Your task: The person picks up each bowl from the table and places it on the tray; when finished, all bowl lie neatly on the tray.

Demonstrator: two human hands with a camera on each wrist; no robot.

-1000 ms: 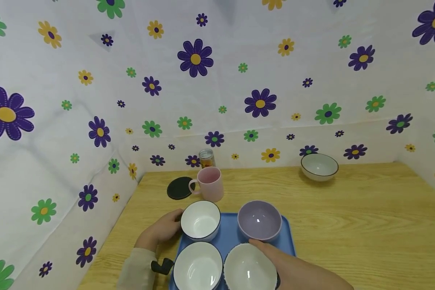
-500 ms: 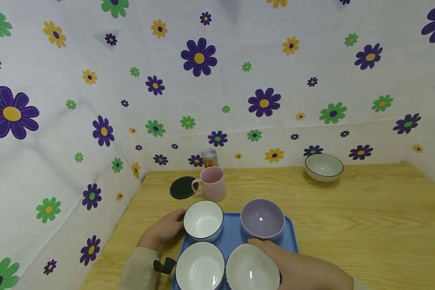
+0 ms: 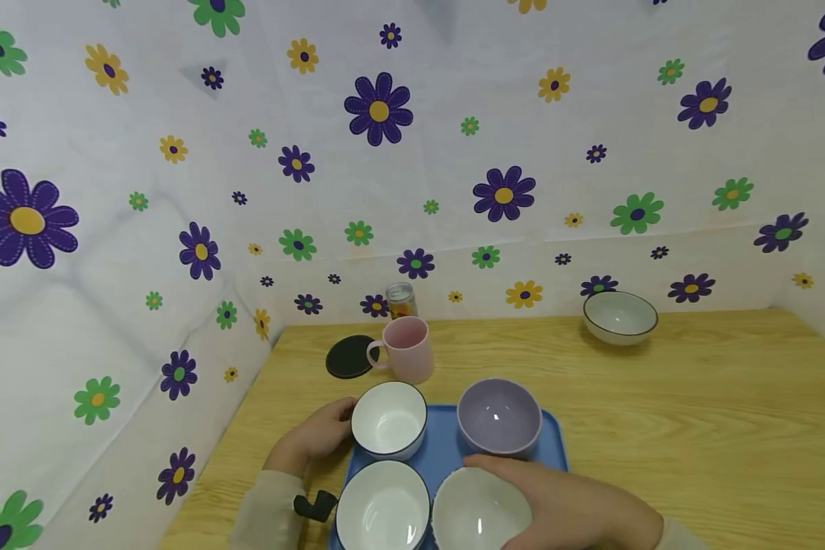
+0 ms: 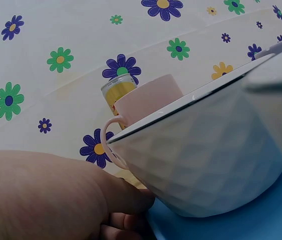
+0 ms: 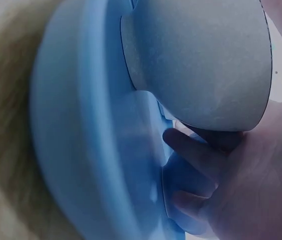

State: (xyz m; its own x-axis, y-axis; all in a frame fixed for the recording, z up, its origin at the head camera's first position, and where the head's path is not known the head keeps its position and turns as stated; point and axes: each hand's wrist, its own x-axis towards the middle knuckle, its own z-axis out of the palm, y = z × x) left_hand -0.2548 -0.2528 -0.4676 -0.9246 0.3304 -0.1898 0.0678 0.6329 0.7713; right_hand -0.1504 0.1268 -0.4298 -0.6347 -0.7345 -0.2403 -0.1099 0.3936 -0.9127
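Note:
My left hand (image 3: 319,435) is at the left edge of a blue tray (image 3: 443,439), beside a dark-rimmed white bowl (image 3: 388,420). The thumb lies at the tray's edge in the left wrist view, with the other fingers curled below it. Another white bowl (image 3: 383,506) sits on the tray's near left. My right hand (image 3: 564,500) spreads around a third white bowl (image 3: 477,508) at the near right, fingers on its far side and thumb at its near rim. In the right wrist view this bowl's foot is down on the tray. A purple bowl (image 3: 499,416) stands behind it.
Behind the tray stand a pink mug (image 3: 410,351), a can (image 3: 402,302) and a round black coaster (image 3: 353,357). A separate white bowl (image 3: 620,318) is at the back of the wooden table (image 3: 701,428). A flower-print cloth (image 3: 433,153) hangs behind and beside it.
My right hand has loosened and spread, its thumb now showing over the near right bowl's rim, and that bowl sits slightly lower. My left hand stays at the tray's edge. The head view shifts slightly.

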